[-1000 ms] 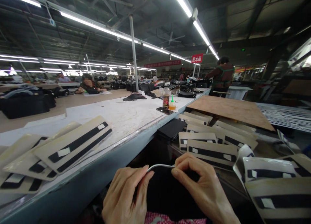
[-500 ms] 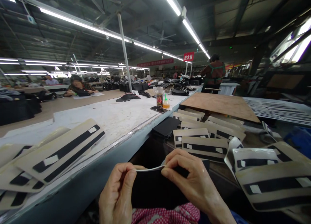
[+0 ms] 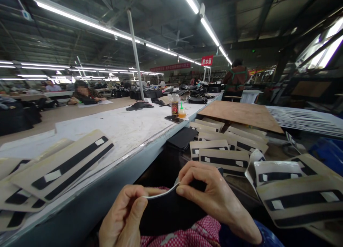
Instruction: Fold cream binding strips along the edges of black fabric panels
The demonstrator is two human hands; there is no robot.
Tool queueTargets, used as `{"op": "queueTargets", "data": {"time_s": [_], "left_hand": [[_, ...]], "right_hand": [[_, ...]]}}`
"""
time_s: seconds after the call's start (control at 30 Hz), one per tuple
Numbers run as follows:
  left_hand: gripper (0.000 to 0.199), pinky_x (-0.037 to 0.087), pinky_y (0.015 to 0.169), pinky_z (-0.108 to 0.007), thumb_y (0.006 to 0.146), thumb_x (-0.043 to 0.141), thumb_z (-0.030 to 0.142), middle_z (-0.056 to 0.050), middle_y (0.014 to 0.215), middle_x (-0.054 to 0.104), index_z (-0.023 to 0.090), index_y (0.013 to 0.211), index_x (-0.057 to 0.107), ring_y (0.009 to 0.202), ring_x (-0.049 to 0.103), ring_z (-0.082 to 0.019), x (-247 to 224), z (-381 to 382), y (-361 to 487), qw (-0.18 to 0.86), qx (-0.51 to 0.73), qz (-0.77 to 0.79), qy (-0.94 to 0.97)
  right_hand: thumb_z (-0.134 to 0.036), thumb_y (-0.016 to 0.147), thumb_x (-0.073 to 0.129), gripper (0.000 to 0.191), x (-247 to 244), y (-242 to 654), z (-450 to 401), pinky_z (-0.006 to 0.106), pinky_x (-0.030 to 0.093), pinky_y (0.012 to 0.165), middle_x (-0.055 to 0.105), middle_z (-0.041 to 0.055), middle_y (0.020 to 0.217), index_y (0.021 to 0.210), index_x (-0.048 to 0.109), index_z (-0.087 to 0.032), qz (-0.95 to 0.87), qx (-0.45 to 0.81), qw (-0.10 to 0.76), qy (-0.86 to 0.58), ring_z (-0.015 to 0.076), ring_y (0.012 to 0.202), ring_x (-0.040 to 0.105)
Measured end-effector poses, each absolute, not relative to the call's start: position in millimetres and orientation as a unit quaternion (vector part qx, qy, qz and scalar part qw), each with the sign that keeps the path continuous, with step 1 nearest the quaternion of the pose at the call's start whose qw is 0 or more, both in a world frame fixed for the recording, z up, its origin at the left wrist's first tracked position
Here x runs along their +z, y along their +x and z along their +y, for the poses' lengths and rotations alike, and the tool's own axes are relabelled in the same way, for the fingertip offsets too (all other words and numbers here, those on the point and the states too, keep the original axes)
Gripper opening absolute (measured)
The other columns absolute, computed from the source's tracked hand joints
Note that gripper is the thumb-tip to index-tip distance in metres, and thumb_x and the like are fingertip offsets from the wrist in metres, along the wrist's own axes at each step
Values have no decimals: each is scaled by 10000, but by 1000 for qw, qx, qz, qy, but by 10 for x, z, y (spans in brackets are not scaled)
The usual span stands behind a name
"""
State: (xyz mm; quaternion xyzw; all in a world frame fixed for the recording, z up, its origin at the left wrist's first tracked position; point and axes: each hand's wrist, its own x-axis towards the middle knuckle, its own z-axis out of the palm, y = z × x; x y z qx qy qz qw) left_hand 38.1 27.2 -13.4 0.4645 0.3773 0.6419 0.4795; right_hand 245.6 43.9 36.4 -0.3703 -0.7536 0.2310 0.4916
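Between my hands hangs a black sheet [image 3: 163, 218] with a thin white top edge, above a red checkered cloth [image 3: 184, 234] on my lap. My left hand [image 3: 124, 213] pinches the sheet's edge at the left, thumb in front. At the right, thumb and fingers of my right hand [image 3: 207, 193] pinch the same edge. The edge sags and curves between them. Beyond my right hand, beige panels [image 3: 225, 155] with black strips and small white patches lie in overlapping rows. A stack of black pieces [image 3: 183, 138] lies close to the table's side.
A long white table [image 3: 107, 116] runs off ahead, with more beige panels [image 3: 66, 165] at its left. On it stand a dark-labelled jar [image 3: 174, 109], a green-tipped bottle [image 3: 182, 112] and a phone [image 3: 173, 119]. A brown board [image 3: 238, 115] lies at the right. Other people are farther back.
My left hand has shifted left and slightly down. The sheet's white edge now slopes and bends more, rising toward my right hand. Both hands keep their pinch.
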Motion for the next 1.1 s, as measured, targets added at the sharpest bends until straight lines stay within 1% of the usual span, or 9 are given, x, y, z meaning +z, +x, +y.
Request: {"op": "queueTargets", "data": {"time_s": [0.2, 0.33, 0.4, 0.5, 0.67, 0.77, 0.87, 0.93, 1.1], "left_hand": [[160, 653, 806, -328, 946, 698, 361, -61, 956, 841, 237, 849, 729, 880, 804, -257, -172, 320, 338, 519, 624, 310, 495], [150, 651, 824, -298, 963, 675, 396, -56, 1042, 837, 257, 955, 731, 932, 808, -244, -136, 421, 264, 535, 577, 335, 518], [160, 638, 795, -210, 944, 708, 396, -35, 1011, 847, 279, 1040, 759, 901, 819, -209, -79, 476, 241, 465, 534, 376, 597], [143, 586, 748, -80, 898, 760, 289, 27, 908, 854, 295, 1036, 799, 785, 822, -135, -6, 529, 246, 249, 487, 366, 753], [122, 562, 733, -53, 977, 636, 187, 43, 904, 833, 235, 1041, 728, 713, 794, -74, -131, 548, 326, 32, 482, 343, 806], [114, 561, 732, -71, 992, 617, 184, 57, 875, 815, 230, 1058, 699, 688, 784, -69, -289, 574, 382, -30, 492, 360, 792], [117, 564, 731, -97, 996, 615, 180, 48, 885, 817, 221, 1060, 704, 691, 786, -82, -396, 616, 391, -49, 490, 381, 782], [112, 566, 737, -116, 994, 624, 190, 35, 893, 823, 214, 1053, 715, 702, 792, -97, -432, 642, 356, -59, 486, 396, 777], [107, 566, 727, -127, 995, 626, 223, 40, 883, 824, 221, 1032, 726, 700, 795, -106, -455, 647, 227, -67, 475, 408, 776]], "right_hand": [[-85, 863, 735, 218, 390, 2422, 476, 281, 509, 699, 722, 1, 822, 699, 648, -200, -781, 166, 460, -389, 162, 762, 676], [-73, 855, 764, 232, 385, 2389, 494, 299, 488, 711, 713, 9, 811, 711, 626, -189, -805, 88, 428, -401, 171, 762, 657], [-84, 850, 784, 226, 377, 2368, 492, 307, 472, 712, 712, 13, 810, 718, 628, -180, -821, 61, 409, -394, 171, 752, 644], [-103, 877, 774, 201, 355, 2330, 499, 307, 451, 704, 706, 8, 801, 739, 644, -169, -840, 31, 394, -371, 157, 718, 621], [-165, 887, 800, 160, 231, 2278, 575, 322, 452, 762, 692, 38, 906, 758, 704, -174, -825, -37, 416, -382, 192, 843, 612], [-198, 941, 743, 144, 121, 2277, 644, 349, 449, 740, 690, 49, 852, 800, 735, -176, -826, -41, 378, -416, 211, 805, 609], [-170, 979, 686, 130, 56, 2331, 725, 370, 498, 780, 757, 85, 934, 890, 781, -162, -851, 25, 343, -398, 231, 843, 677], [-149, 966, 705, 106, 46, 2400, 781, 341, 546, 827, 804, 82, 1014, 1004, 803, -163, -873, 68, 330, -354, 221, 894, 733], [-166, 972, 709, 296, 84, 2626, 841, 235, 574, 961, 813, 84, 1181, 1265, 738, -144, -901, 175, 309, -251, 169, 1080, 766]]}}
